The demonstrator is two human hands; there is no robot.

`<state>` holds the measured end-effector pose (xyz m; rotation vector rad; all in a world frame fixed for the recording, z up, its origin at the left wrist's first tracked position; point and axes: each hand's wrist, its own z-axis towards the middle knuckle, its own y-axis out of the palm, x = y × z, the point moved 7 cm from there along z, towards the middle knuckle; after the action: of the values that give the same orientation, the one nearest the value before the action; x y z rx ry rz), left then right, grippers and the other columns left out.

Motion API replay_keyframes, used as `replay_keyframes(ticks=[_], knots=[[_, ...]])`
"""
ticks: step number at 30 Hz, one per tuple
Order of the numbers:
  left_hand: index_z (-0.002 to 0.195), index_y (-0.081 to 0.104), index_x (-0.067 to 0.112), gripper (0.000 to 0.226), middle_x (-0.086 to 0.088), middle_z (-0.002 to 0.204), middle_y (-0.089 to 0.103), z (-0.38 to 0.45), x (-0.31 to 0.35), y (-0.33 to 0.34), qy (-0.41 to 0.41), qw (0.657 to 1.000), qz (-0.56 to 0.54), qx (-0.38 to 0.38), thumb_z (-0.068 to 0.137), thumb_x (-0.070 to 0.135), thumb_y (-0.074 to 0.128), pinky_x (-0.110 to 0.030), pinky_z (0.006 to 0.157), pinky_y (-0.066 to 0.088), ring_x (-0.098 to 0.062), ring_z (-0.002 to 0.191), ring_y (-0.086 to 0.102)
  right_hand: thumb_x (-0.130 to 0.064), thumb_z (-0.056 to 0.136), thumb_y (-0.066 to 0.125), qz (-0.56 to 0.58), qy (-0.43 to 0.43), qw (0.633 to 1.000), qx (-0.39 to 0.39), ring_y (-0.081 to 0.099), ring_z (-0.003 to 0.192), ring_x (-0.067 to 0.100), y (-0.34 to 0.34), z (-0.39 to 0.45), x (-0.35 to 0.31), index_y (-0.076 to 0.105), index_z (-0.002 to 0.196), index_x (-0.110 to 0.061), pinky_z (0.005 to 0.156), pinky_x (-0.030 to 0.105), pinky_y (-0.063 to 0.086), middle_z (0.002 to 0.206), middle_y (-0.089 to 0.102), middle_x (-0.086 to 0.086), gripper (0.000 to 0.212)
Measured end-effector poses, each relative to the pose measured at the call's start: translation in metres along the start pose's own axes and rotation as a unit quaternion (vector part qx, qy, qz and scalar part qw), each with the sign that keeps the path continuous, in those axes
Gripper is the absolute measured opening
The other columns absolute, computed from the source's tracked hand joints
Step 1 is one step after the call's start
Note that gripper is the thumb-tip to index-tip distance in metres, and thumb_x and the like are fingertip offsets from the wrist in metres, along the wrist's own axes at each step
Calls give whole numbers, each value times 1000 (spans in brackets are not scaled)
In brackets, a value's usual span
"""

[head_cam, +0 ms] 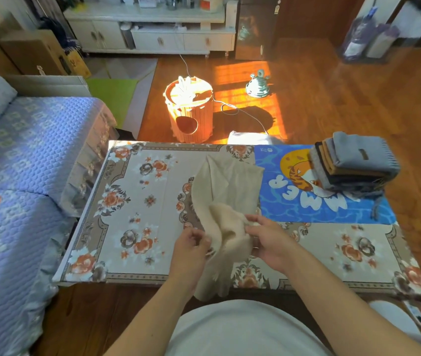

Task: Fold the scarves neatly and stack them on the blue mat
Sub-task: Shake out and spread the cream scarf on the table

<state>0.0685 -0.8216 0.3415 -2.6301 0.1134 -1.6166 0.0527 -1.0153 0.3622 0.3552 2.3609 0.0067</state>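
Note:
A cream scarf (226, 191) lies bunched on the floral table cover, its far end spread toward the blue mat and its near end hanging over the table's front edge. My left hand (191, 242) pinches the scarf's left edge. My right hand (268, 240) grips its right side near the middle. The blue mat (294, 209), printed with a cartoon and white letters, lies at the table's right rear. A stack of several folded scarves (353, 163) in grey, brown and dark tones sits on the mat's far right corner.
The low table (132, 214) carries a floral cover. A sofa with a blue quilted cover (19, 160) stands at the left. Beyond the table, a wooden barrel (191, 109) and a white cable lie on the wood floor.

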Motion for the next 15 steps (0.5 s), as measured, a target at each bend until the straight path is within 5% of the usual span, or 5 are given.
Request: replay_keyframes(ticks=[5,8,10,13,15], knots=[[85,67,25,33,3,86,66,6,27,0,100,989,103,-22,95,-2,53,-27,74,50,-12,79,60,1,100,44,-121,-91,987,-53,65,73,11,6,-13,-25,72,99,-16,63,27,54,95,69,5,32],[77,70,24,43,5,94,68,9,39,3,118,982,143,-41,92,-10,49,-10,79,44,0,91,60,20,89,42,-72,-83,983,-148,71,102,22,14,-20,-34,68,113,-6,91,41,56,109,72,10,43],[80,72,23,42,7,96,70,9,44,4,122,982,136,-45,94,-9,48,-5,77,43,3,92,61,21,86,50,-153,-111,970,-151,70,106,22,14,-22,-43,68,116,-12,90,38,56,113,72,9,48],[82,74,27,45,9,98,71,7,48,3,117,986,106,-46,95,-8,49,-18,78,45,-6,90,62,0,87,67,-430,-201,878,-52,69,79,16,10,-19,-65,72,93,-26,67,28,55,88,71,-1,27],[86,75,25,44,9,100,70,4,47,2,108,988,96,-50,94,-8,48,-21,80,46,-6,91,62,-11,87,70,-558,-256,790,2,59,82,15,9,-17,-75,70,84,-26,74,37,54,89,63,-7,15]])
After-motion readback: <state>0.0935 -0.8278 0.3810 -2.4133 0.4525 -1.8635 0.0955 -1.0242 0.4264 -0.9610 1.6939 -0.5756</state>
